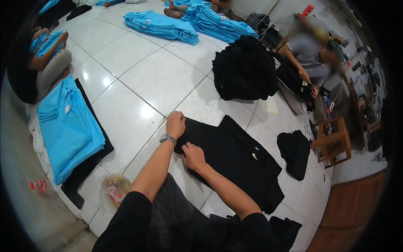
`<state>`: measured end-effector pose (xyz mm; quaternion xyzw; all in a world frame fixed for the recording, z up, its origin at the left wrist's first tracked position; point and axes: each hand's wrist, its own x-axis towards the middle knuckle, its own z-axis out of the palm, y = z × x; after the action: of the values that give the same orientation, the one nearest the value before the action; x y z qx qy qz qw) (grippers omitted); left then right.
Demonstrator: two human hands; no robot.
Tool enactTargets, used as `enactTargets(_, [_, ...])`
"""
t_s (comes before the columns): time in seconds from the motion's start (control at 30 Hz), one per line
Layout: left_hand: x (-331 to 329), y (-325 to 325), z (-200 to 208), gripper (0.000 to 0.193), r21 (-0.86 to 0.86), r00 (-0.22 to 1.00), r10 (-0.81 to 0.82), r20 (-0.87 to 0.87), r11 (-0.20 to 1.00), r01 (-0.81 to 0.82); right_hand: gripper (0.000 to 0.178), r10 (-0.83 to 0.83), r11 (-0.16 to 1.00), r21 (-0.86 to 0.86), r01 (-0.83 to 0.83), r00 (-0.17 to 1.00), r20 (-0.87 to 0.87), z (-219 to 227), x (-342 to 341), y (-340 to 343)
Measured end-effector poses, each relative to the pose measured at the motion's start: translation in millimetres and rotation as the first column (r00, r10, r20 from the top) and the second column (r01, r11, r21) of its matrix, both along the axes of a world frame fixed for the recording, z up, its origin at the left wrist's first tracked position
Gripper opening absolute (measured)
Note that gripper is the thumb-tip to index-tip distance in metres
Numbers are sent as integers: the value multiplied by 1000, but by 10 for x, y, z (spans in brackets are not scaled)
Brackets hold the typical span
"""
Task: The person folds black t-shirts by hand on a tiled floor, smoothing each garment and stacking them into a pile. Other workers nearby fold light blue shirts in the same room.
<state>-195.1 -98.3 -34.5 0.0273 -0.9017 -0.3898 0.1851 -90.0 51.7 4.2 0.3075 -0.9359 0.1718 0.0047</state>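
A black T-shirt (228,153) lies spread flat on the white tiled floor in front of me, its pale neck label and a small yellow-and-white tag toward the right. My left hand (175,124), with a metal watch at the wrist, has its fingers closed on the far corner of the shirt's left end. Closer to me, my right hand (194,156) curls its fingers on the near corner of that same end. The fabric under both sets of fingertips is partly hidden.
A blue shirt stack (73,126) lies left on black cloth. Beyond the T-shirt rises a black garment pile (245,69); a smaller black bundle (295,153) and a brown stool (333,140) stand right. A plastic bag (114,191) sits near my leg. Other people work around.
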Motion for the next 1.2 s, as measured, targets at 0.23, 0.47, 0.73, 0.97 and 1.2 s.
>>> enactTargets(0.23, [-37,392,491,11,94,999,34,2,995,-34,20,-252,797,-506,329,943,217,167,138,532])
enactTargets(0.47, [247,1172,943,27,902,682,-732,-7,290,321,23,-342,284,-498,819,572,746,102,705,1510])
enactTargets(0.73, [495,1105,288,46,-41,729,-684,44,727,685,23,-179,153,-235,960,261,949,-161,933,1895])
enactTargets(0.97, [627,1234,-16,66,-403,768,-611,193,665,630,19,-270,172,-183,968,225,936,-180,968,1907])
enactTargets(1.2, [686,1411,-23,62,-423,740,-661,124,639,642,25,-634,202,-223,954,301,712,-196,915,1979])
